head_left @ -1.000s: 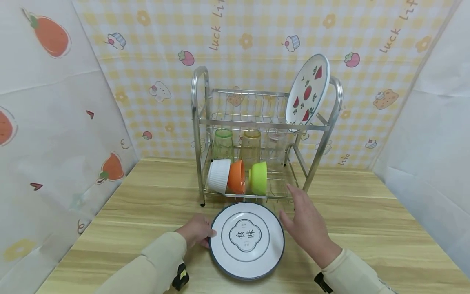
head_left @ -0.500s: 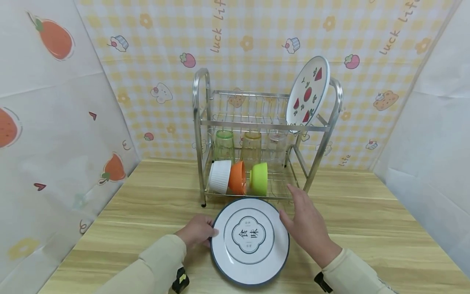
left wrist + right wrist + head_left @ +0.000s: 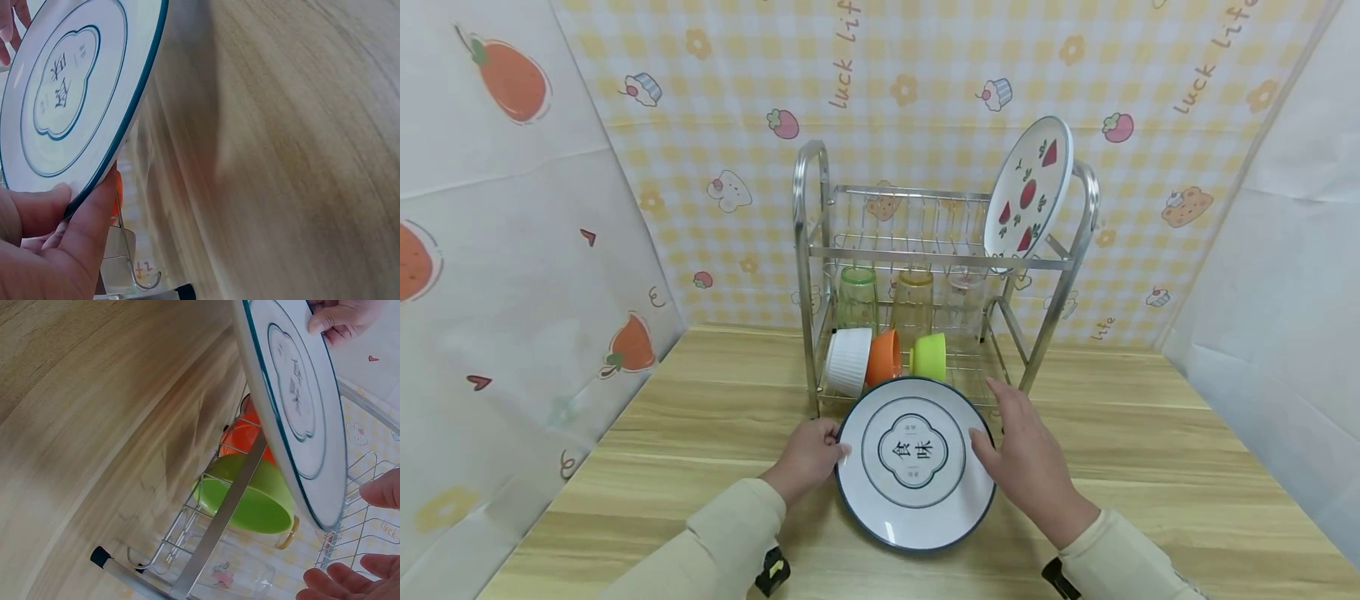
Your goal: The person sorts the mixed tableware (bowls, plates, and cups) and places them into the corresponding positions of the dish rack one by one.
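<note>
A white plate (image 3: 916, 462) with a dark blue rim and printed characters in its middle is held up off the table, tilted. My left hand (image 3: 808, 457) pinches its left rim; in the left wrist view the thumb lies on the plate's face and the fingers are behind it. My right hand (image 3: 1030, 458) is beside the plate's right edge, thumb and fingers spread. From the right wrist, a gap shows between that hand (image 3: 362, 581) and the plate (image 3: 300, 406). Behind the plate stands a metal dish rack (image 3: 940, 257).
On the rack's upper tier a fruit-patterned plate (image 3: 1028, 196) leans at the right. Its lower tier bears a white bowl (image 3: 848, 362), an orange bowl (image 3: 883, 358), a green bowl (image 3: 930, 356) and several upturned glasses (image 3: 913, 304). The wooden table (image 3: 700, 400) meets patterned cloth walls.
The plate, in my left hand's pinch, has risen and moved toward the rack, and its top now overlaps the lower bowls in the head view. My right hand has stayed almost still.
</note>
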Demonstrator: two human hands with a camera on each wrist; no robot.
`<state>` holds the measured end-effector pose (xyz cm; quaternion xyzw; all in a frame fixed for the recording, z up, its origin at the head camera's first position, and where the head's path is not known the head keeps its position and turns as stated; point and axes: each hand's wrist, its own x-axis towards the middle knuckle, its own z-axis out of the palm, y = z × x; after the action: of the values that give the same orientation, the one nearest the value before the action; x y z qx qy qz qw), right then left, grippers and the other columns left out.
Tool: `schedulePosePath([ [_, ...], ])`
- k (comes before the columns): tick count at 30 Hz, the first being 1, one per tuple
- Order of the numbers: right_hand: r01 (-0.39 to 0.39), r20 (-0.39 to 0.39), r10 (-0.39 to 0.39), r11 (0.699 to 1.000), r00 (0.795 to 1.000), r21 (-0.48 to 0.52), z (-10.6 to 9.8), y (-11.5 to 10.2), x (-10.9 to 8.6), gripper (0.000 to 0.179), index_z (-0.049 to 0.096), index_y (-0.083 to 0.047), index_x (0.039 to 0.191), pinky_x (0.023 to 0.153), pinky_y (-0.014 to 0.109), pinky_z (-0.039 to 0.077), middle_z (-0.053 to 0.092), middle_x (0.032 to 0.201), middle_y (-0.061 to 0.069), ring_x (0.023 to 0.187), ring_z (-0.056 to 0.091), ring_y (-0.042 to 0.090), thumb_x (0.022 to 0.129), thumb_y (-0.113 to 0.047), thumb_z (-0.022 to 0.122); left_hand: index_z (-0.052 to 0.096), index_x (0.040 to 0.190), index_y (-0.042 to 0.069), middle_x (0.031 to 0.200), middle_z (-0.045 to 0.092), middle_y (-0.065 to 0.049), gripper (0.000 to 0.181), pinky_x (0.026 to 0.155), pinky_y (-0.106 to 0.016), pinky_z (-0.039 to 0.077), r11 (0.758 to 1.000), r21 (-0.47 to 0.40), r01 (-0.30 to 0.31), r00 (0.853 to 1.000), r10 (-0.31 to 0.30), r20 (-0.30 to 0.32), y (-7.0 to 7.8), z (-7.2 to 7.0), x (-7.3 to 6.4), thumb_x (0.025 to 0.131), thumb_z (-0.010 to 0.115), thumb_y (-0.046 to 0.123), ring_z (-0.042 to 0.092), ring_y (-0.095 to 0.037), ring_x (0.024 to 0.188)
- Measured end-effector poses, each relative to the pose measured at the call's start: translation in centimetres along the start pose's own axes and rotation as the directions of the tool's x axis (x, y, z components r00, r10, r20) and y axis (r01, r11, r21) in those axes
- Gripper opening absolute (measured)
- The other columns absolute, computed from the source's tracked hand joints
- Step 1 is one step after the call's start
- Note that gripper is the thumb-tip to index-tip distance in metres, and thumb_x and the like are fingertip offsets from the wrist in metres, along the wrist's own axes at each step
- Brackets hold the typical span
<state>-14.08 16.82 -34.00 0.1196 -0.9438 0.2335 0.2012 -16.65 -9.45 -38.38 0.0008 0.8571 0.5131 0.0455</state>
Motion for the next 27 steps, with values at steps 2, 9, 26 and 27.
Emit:
schedulePosePath([
  [2,-0.001,0.003,0.001,1.0,1.0,0.006,0.0,0.0,0.0,0.069,0.04,0.005,0.139,0.094,0.055,0.046,0.049,0.133,0.027,0.123,0.049,0.041,0.083,-0.013,0.074,0.06,0.087,-0.004,0.071,0.052,-0.005,0.003,0.056,-0.027,0.046,1.0,-0.012,-0.009,1.0,0.009,-0.014,0.0,0.0,0.1,0.088,0.063,-0.003,0.049,-0.015,0.063],
  [9,-0.017,0.01,0.016,0.999,1.0,0.028,0.1,0.2,-0.2,0.07,0.04,0.004,0.14,0.092,0.054,0.047,0.05,0.132,0.026,0.117,0.053,0.039,0.083,-0.015,0.075,0.061,0.098,-0.007,0.081,0.061,-0.01,0.008,0.061,-0.03,0.055,0.998,-0.067,-0.006,0.999,0.003,-0.039,0.1,-0.2,0.5,0.091,0.06,-0.004,0.058,-0.016,0.068],
  [26,-0.104,0.11,0.074,0.951,0.991,0.292,0.0,0.5,0.0,0.066,0.042,0.005,0.138,0.093,0.047,0.048,0.055,0.127,0.02,0.116,0.054,0.033,0.083,-0.009,0.075,0.062,0.101,-0.009,0.083,0.068,-0.011,0.011,0.069,-0.038,0.056,0.981,-0.188,-0.041,0.991,0.016,-0.131,1.0,-1.2,0.5,0.092,0.059,-0.003,0.06,-0.014,0.07],
  [27,-0.121,0.123,0.085,0.938,0.989,0.326,0.0,0.4,0.0,0.065,0.042,0.004,0.138,0.094,0.047,0.048,0.056,0.126,0.019,0.115,0.054,0.032,0.084,-0.009,0.074,0.062,0.101,-0.009,0.084,0.068,-0.011,0.011,0.069,-0.037,0.056,0.979,-0.199,-0.038,0.991,0.011,-0.133,1.1,-1.2,0.5,0.092,0.059,-0.003,0.06,-0.014,0.07],
])
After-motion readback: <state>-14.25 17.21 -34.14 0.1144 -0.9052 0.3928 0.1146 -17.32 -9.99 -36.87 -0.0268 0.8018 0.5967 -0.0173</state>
